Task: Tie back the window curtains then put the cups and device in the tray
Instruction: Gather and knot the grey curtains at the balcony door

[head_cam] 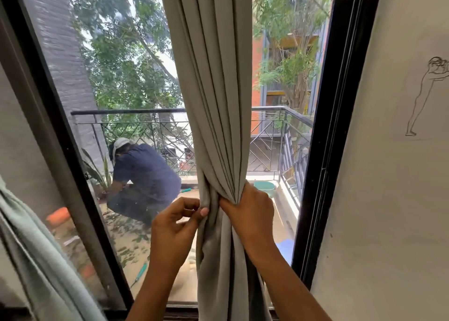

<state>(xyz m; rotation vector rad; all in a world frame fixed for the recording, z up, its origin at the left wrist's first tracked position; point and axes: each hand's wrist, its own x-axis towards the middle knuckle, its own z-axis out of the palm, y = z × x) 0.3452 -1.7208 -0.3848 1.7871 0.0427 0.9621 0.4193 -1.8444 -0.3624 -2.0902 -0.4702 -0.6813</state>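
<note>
curtain: grey curtain (213, 102) hangs mid-window. Its pleats are pulled into one bunch at the hands and fall loose below.
right hand: right hand (250, 213) wraps the bunch from the curtain's right side, thumb across the front. Reads as the clamp that holds the folds together.
left hand: left hand (173, 226) is at the curtain's left edge, fingers curled, thumb and forefinger pinching a fold. Looks like it's tucking cloth in.
why two hands: one fixes, one works. My guess is the gather spreads if the right lets go.
tie-back: no cord, band or hook visible at the bunch. Can't tell what it gets tied with.
step: first part of the task, I'd say. Folds gathered, tie not made.
green curtain: green curtain (36, 247) is low and far left of the curtain, hanging loose and untied.
frame: black frame (335, 126) stands right of the curtain, apart from the bunch.
behind curtain: balcony railing (126, 112). A person (145, 174) crouches to the left, and a bucket (264, 188) sits just right.
wall: wall (388, 223) is right of the curtain past the frame, with a drawing (427, 94) on it.
cups, device, tray: not in view.
count: curtains 2, hands 2, drawing 1, bucket 1, ties 0.
</note>
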